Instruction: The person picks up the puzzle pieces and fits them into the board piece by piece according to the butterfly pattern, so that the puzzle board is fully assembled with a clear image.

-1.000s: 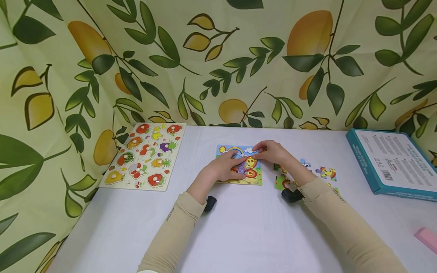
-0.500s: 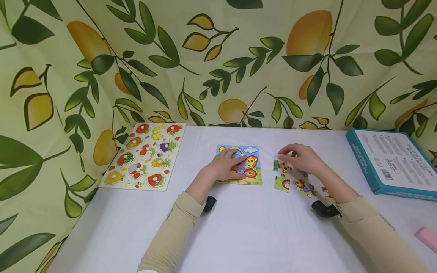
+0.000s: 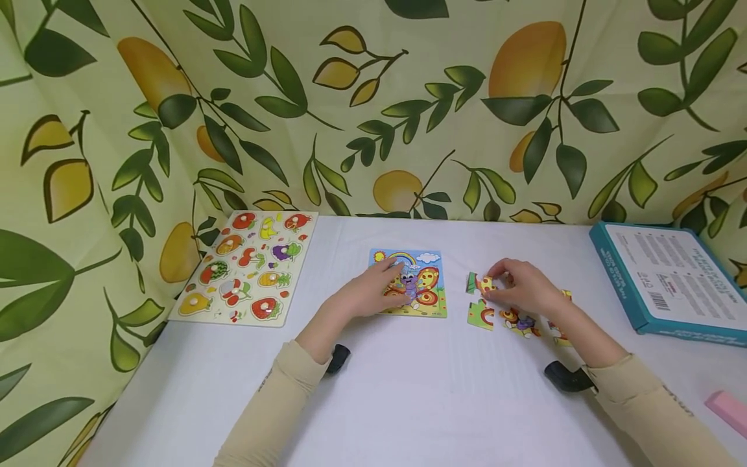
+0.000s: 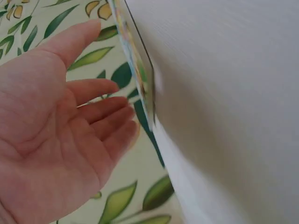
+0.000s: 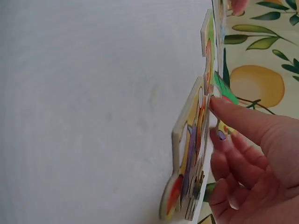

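A square picture board (image 3: 432,307) with a purple butterfly and a rainbow lies on the white table. My left hand (image 3: 370,288) is over its left part, fingers loosely extended. In the left wrist view the left hand (image 4: 60,121) has nothing in its palm and the board (image 4: 140,70) is seen edge-on. To the right, my right hand (image 3: 522,285) pinches a green, red and yellow jigsaw piece (image 3: 471,283) between thumb and fingers. That piece (image 5: 225,88) looks tilted up in the right wrist view. A green jigsaw piece (image 3: 480,315) lies just below it.
More jigsaw pieces (image 3: 522,323) lie beneath the right forearm, partly hidden. A fruit peg puzzle (image 3: 248,266) is at the left. At the right are a teal-edged box (image 3: 677,279) and a pink block (image 3: 728,412). A patterned cloth (image 3: 373,110) hangs behind.
My right hand has left the butterfly board, moved right to the loose pieces and taken hold of one. My left hand has shifted slightly left and down, uncovering more of the butterfly.
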`<action>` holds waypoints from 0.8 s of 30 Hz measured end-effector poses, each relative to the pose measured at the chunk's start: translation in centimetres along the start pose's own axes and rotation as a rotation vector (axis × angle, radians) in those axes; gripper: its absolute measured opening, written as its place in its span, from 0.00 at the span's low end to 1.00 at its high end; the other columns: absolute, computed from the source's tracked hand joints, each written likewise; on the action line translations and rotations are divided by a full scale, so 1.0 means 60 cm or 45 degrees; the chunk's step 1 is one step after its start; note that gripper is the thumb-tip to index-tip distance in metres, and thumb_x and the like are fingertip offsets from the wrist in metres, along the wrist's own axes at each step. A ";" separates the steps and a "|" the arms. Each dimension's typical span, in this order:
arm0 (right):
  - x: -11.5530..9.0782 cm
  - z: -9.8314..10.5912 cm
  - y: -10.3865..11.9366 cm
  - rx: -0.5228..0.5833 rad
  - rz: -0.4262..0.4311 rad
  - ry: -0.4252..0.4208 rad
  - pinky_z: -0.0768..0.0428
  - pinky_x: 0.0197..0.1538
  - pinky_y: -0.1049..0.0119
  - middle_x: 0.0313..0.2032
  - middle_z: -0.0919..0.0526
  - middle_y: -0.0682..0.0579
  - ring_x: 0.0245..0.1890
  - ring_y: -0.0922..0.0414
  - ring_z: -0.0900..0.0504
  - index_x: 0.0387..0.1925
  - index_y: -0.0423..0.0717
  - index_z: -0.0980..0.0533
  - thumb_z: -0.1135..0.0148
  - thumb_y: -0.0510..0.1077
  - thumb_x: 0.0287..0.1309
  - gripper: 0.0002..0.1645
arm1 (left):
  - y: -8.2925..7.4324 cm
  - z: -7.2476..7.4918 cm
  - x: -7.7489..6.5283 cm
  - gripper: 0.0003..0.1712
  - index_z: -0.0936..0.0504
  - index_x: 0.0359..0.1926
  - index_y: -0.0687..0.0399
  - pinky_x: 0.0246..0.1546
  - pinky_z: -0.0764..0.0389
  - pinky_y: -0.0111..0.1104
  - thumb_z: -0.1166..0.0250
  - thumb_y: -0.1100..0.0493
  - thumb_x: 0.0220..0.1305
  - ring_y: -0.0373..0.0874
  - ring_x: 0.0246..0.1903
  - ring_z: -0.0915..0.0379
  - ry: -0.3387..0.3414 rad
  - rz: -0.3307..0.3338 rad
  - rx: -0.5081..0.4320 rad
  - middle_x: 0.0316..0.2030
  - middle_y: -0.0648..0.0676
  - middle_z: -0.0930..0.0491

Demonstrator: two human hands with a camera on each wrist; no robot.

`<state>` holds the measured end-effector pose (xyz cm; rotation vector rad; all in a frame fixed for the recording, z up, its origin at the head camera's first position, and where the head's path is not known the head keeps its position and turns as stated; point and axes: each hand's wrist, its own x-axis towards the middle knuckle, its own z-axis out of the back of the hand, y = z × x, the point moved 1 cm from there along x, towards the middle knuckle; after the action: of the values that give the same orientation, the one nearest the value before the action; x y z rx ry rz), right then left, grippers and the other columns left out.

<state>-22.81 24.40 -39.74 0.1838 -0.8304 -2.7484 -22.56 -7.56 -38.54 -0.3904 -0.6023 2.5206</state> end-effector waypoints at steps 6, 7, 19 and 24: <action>0.012 -0.003 0.022 0.207 -0.037 -0.078 0.24 0.41 0.63 0.38 0.18 0.47 0.38 0.51 0.22 0.47 0.42 0.26 0.34 0.43 0.62 0.15 | 0.031 0.008 -0.058 0.41 0.47 0.75 0.60 0.71 0.48 0.41 0.42 0.47 0.71 0.49 0.74 0.57 0.051 0.104 -0.002 0.75 0.56 0.52; 0.019 -0.008 0.031 0.269 -0.048 -0.081 0.23 0.42 0.63 0.39 0.17 0.47 0.39 0.51 0.21 0.48 0.42 0.25 0.35 0.44 0.63 0.15 | 0.035 0.008 -0.063 0.40 0.47 0.75 0.61 0.71 0.49 0.40 0.43 0.48 0.71 0.49 0.74 0.58 0.060 0.105 0.001 0.76 0.56 0.53; 0.110 -0.121 0.167 0.625 -0.097 0.077 0.19 0.38 0.68 0.31 0.17 0.51 0.30 0.58 0.18 0.46 0.42 0.21 0.32 0.48 0.60 0.17 | 0.048 0.003 -0.068 0.36 0.45 0.74 0.60 0.71 0.48 0.40 0.45 0.51 0.73 0.49 0.73 0.55 0.029 0.050 0.010 0.75 0.56 0.50; 0.129 -0.136 0.178 0.560 -0.091 0.071 0.19 0.34 0.69 0.30 0.17 0.50 0.28 0.59 0.19 0.43 0.41 0.21 0.31 0.48 0.59 0.16 | 0.049 0.004 -0.068 0.37 0.45 0.75 0.61 0.71 0.47 0.40 0.44 0.51 0.73 0.49 0.73 0.54 0.016 0.051 -0.018 0.75 0.57 0.49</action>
<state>-26.35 9.32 -40.86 0.3774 -1.4268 -2.5696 -20.46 -12.12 -39.16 -0.4269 -0.6142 2.5513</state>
